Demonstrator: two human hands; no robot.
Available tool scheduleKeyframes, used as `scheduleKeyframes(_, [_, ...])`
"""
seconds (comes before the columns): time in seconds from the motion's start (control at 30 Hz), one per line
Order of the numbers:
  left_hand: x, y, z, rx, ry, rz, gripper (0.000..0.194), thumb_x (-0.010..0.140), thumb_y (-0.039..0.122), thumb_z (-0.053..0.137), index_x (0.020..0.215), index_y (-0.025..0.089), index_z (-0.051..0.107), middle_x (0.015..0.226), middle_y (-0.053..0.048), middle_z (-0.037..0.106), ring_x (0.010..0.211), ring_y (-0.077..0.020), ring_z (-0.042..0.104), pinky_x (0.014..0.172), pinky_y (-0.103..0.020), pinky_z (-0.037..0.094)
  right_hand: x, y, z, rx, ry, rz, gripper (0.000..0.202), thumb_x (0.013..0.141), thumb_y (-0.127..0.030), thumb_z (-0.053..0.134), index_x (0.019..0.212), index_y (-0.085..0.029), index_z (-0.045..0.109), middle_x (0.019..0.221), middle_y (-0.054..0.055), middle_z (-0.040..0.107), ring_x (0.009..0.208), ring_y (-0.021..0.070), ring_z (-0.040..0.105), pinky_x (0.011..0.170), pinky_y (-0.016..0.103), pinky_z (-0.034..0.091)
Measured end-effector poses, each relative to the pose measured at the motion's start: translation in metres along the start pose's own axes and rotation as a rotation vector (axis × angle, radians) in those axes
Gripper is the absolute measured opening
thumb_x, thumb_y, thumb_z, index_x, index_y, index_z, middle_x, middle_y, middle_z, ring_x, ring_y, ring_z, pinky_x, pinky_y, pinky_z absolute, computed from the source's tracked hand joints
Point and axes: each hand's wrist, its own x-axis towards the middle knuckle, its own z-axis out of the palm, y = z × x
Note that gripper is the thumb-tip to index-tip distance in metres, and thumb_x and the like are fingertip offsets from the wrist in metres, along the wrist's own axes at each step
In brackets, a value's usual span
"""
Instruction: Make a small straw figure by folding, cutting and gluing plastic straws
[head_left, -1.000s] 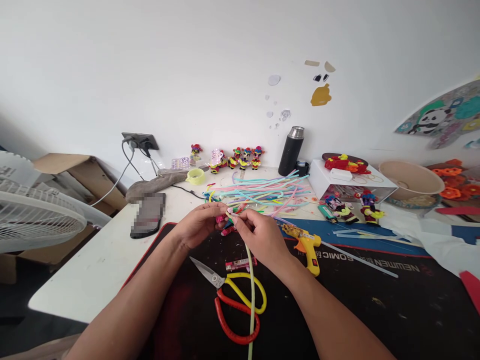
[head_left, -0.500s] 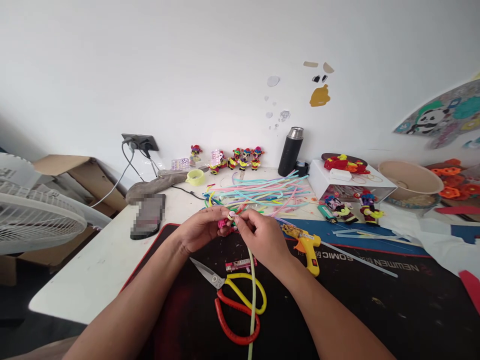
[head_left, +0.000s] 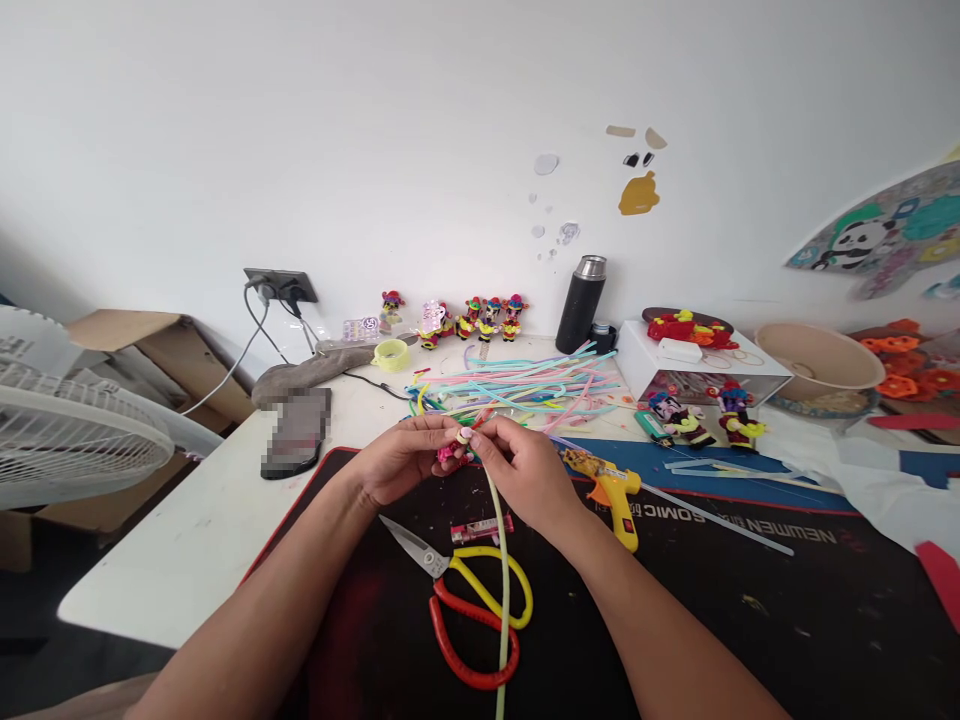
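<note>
Above the dark mat, my left hand (head_left: 401, 462) pinches a small pink figure (head_left: 448, 455) with a pale round part at its top. My right hand (head_left: 526, 478) meets it there, thumb and forefinger closed on a pale yellow-green pipe cleaner (head_left: 504, 560). The pipe cleaner's long end hangs down over the scissors. My fingers hide most of the figure. Just below the hands lie a pink lighter (head_left: 481, 529) and scissors (head_left: 429, 560) with one red and one yellow handle. A yellow glue gun (head_left: 619, 500) rests to the right of my right hand.
Behind the hands spreads a pile of coloured pipe cleaners (head_left: 517, 378). Several small figures (head_left: 491, 318) stand by the wall, near a black thermos (head_left: 582, 305). A white box (head_left: 712, 370) is at right, a phone (head_left: 298, 430) and fan (head_left: 82, 430) at left.
The pale part between my fingertips has dropped and turned slightly. The upper stretch of the pipe cleaner has shifted a little to the left. Both hands still grip.
</note>
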Motion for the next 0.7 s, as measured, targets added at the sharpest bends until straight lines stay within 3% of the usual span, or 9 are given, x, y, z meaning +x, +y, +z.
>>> scheduleKeyframes(0.7, [0.0, -0.0012, -0.0041, 0.069, -0.018, 0.009, 0.032, 0.073, 0.033, 0.091, 0.082, 0.008, 0.075, 0.075, -0.006, 0.065, 0.063, -0.0097, 0.055, 0.055, -0.018, 0.041, 0.0027, 0.0053, 0.0032, 0.278, -0.039, 0.1, 0.015, 0.099, -0.037, 0.059, 0.102, -0.022, 0.064, 0.078, 0.0, 0.072, 0.069, 0.0172, 0.067, 0.062, 0.027, 0.046])
